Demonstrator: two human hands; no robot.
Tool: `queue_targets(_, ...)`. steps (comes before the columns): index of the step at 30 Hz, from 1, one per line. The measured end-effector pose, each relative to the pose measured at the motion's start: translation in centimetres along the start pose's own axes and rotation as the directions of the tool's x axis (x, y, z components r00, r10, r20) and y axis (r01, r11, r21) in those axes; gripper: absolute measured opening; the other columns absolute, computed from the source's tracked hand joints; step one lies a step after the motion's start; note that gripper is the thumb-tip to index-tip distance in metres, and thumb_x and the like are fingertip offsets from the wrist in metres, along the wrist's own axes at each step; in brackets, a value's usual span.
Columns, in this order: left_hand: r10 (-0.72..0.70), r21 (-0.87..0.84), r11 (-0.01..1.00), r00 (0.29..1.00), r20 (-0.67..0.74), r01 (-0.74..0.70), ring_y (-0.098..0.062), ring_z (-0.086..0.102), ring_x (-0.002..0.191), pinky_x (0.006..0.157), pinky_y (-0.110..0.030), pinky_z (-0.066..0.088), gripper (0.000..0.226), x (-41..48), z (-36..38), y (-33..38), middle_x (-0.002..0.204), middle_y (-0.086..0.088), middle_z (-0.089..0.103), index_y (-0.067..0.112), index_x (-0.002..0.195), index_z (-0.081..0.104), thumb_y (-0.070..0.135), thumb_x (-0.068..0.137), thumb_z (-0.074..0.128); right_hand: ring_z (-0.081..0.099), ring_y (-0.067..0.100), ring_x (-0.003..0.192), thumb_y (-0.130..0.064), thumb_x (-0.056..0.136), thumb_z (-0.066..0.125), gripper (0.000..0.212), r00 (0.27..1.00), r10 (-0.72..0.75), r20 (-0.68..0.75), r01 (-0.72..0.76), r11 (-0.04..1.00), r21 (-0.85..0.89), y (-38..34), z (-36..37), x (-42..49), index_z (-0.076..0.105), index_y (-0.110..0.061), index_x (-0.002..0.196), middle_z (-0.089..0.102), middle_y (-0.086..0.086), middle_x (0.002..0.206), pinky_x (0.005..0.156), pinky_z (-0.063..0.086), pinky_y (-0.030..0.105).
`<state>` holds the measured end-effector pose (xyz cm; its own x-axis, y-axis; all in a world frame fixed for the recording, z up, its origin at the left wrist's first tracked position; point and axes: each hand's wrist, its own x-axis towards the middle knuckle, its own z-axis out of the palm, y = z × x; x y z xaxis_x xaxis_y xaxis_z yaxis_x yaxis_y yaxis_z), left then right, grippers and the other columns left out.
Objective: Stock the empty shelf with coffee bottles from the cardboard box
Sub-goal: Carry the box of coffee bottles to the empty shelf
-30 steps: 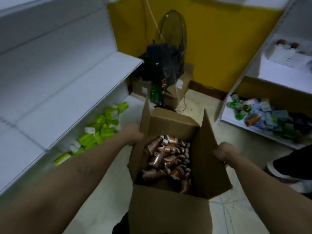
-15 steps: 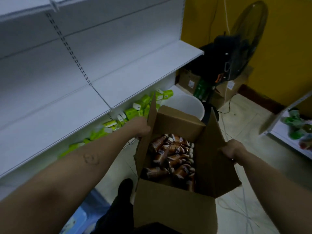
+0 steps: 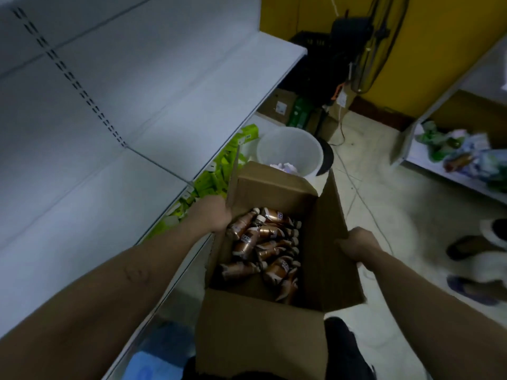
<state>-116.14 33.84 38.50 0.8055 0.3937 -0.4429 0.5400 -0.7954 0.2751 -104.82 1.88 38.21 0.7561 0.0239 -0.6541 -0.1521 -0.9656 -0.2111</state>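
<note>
i am holding the cardboard box [image 3: 263,333] by its side walls: my left hand [image 3: 216,215] is clenched on the left flap, my right hand [image 3: 359,245] on the right wall. the coffee bottles [image 3: 263,245] are lying loose inside. since a second ago i have turned, and the empty shelf [image 3: 153,138] is now just beside the box. no bottle is placed yet; i judge stocking can begin.

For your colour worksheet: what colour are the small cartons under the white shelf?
Bright green cartons, seen in the head view.
</note>
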Motion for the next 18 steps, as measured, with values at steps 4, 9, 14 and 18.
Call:
queue_targets(4,0.033,0.061,0.998,0.999,0.022,-0.035,-0.023,0.053,0.058,0.049,-0.027,0.034,0.040,0.5,-0.7,0.1,0.061,-0.005,0.052,0.012,0.059,0.048,0.037,0.090,0.046,0.064,0.023,0.065,-0.023,0.093,0.057,0.026,0.998,0.057,-0.019,-0.056,0.997,0.053,1.0,2.5,-1.5,0.061,-0.001,0.106,0.065,0.013,0.089,0.057,0.054,0.031)
queue_targets(9,0.016,0.097,0.995,0.998,0.056,-0.021,-0.021,0.050,0.060,0.050,-0.027,0.035,0.041,-0.3,0.8,0.1,0.062,-0.003,0.047,0.013,0.060,0.045,0.038,0.093,0.045,0.065,0.024,0.067,-0.022,0.093,0.056,0.025,0.997,0.080,-0.022,-0.078,0.993,0.090,2.2,3.7,-1.7,0.061,-0.001,0.104,0.067,0.015,0.091,0.052,0.052,0.029)
queue_targets(14,-0.003,0.091,0.996,1.000,0.019,0.002,-0.019,0.052,0.062,0.054,-0.027,0.035,0.038,-0.5,4.2,0.7,0.063,-0.001,0.050,0.013,0.062,0.047,0.039,0.091,0.049,0.066,0.028,0.071,-0.025,0.094,0.056,0.028,0.996,0.087,-0.026,-0.083,0.989,0.122,4.9,6.4,-0.7,0.063,0.000,0.103,0.066,0.015,0.091,0.054,0.053,0.031)
queue_targets(18,0.016,0.125,0.992,1.000,0.005,-0.017,-0.026,0.059,0.080,0.061,-0.028,0.038,0.034,0.9,7.6,0.6,0.084,-0.011,0.062,0.009,0.078,0.053,0.039,0.092,0.048,0.066,0.031,0.076,-0.023,0.093,0.055,0.026,0.993,0.112,-0.035,-0.103,0.978,0.184,6.6,10.1,1.0,0.064,0.001,0.098,0.066,0.016,0.090,0.065,0.056,0.034)
